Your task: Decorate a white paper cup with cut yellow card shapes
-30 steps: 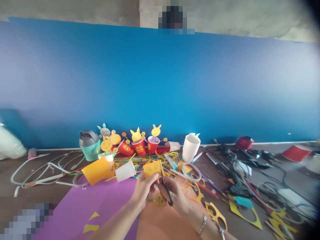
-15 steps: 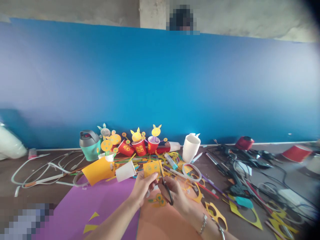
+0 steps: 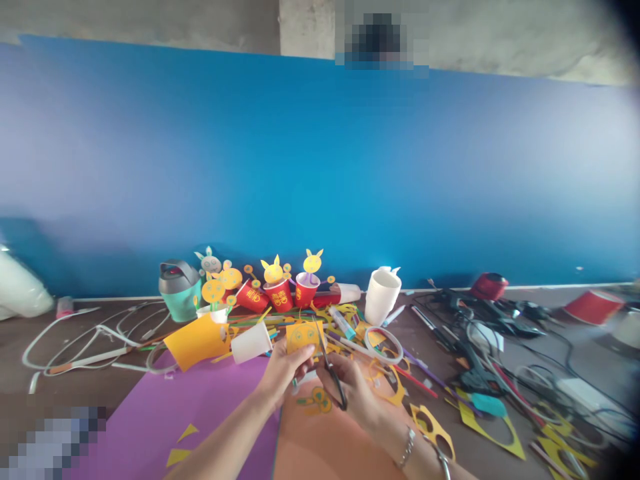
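Observation:
My left hand pinches a yellow-orange piece of paper with a drawn face on it, thumb on the front. In my right hand is a pair of scissors with dark handles, blades pointing up at the paper's right edge. Whether the blades are parted is hard to make out. Below the hands, small yellow paper cutouts with green marks lie on an orange sheet. A purple sheet lies to the left, with yellow scraps on it.
Red paper cups with yellow paper animal figures stand at the back, by a blue partition. A white cup, a teal container, a white tape ring and a glue gun with cables surround the sheets. A person's head shows beyond the partition.
Both hands stay almost in place, with the paper and scissors still held. The fingers of my left hand have shifted slightly under the paper. The head beyond the partition has moved right.

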